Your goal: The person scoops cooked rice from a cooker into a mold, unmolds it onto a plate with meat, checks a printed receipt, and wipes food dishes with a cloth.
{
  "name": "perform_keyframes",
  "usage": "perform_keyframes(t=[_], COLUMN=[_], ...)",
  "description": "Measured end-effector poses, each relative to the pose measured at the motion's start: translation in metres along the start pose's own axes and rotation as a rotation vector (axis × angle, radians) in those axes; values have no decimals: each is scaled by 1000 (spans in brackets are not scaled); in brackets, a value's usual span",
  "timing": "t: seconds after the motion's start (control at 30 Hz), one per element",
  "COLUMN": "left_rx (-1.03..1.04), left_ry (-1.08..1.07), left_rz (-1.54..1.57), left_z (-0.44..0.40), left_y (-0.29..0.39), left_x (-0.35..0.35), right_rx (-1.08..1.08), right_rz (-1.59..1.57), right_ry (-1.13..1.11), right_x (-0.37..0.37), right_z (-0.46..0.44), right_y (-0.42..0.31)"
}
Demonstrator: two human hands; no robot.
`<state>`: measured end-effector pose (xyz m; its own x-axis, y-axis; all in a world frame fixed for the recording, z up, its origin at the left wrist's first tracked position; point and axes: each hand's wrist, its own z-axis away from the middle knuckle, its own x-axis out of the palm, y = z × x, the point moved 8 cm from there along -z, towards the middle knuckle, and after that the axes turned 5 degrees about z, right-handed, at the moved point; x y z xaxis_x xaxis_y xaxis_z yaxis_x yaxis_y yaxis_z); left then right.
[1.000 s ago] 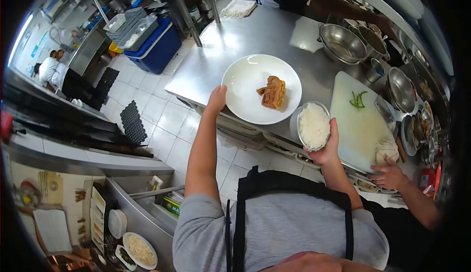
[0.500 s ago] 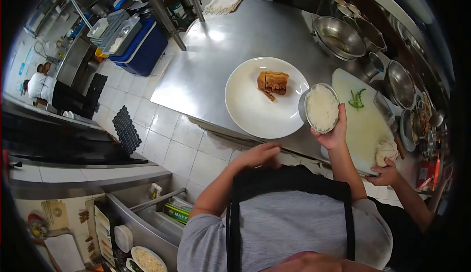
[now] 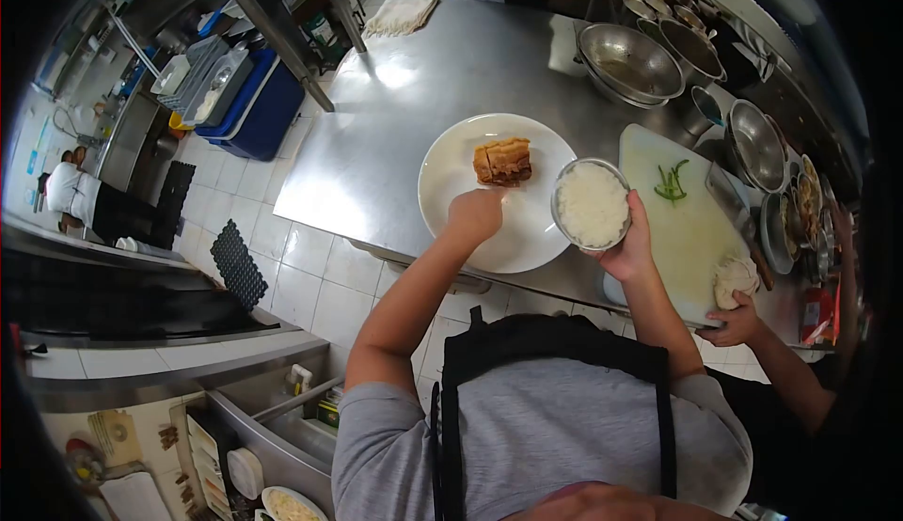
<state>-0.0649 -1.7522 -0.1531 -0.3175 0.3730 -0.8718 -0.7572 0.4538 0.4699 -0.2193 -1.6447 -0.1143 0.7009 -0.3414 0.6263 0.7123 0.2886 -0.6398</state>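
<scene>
Well, the left hand (image 3: 477, 215) curls beside the meat (image 3: 502, 162).

Table (image 3: 376, 145): steel, twelve o'clock, reflecting light
Floor (image 3: 306, 248): pale tiles, nine o'clock
Mat (image 3: 240, 262): black, nine o'clock
Cooler (image 3: 259, 112): blue, ten o'clock

My round metal bowl (image 3: 556, 225): smooth, shiny rim | wide round white plate (image 3: 440, 215): glossy, smooth | long silver metal worktop (image 3: 376, 135): smooth, satin sheen, bright glare | pale rectangular cutting board (image 3: 647, 159): plastic-looking, smooth, low sheen | folded off-white cloth (image 3: 402, 15): matt, rough | boxy blue cooler (image 3: 252, 117): plastic-looking, smooth
</scene>
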Motion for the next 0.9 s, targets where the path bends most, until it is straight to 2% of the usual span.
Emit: perform_keyframes(t=[0.13, 0.23, 0.27, 0.33, 0.37, 0.4, 0.5, 0.53, 0.63, 0.67, 0.77, 0.9], left_rx=[-3, 111, 63, -34, -54, -75, -65, -47, 263, 230, 272, 254], left_ry=[37, 157, 170, 195, 233, 271, 300, 294, 378, 274, 345, 306], left_rz=[58, 134, 268, 537, 535, 535, 493, 474, 230, 247, 198, 123], left_z=[-3, 1, 4, 19, 28, 38, 58, 61, 71, 69, 65, 53], left_y=[1, -8, -22, -36, -38, -39, -27, -23, 8, 9, 14, 18], left_x=[-6, -17, -21, -42, -52, -62, -71, -69, -60, -49, -44, -35], right_rx=[19, -32, -59, -363, -516, -579, -1063, -929, -923, -927, -950, -964], right_rz=[167, 334, 391, 774, 966, 1261, 2000, 2011, 2075, 2061, 2025, 2053], right_ry=[-21, 11, 35, -33, -67, -83, -413, -494, -442, -421, -383, -297], right_x=[-6, -9, -8, 8, 20, 32, 81, 76, 79, 79, 80, 78], right_z=[-14, -29, -33, -44, -43, -38, -16, -24, -23, -24, -29, -34], right_y=[10, 11, 11, 3, 2, 4, 32, 43, 44, 43, 48, 52])
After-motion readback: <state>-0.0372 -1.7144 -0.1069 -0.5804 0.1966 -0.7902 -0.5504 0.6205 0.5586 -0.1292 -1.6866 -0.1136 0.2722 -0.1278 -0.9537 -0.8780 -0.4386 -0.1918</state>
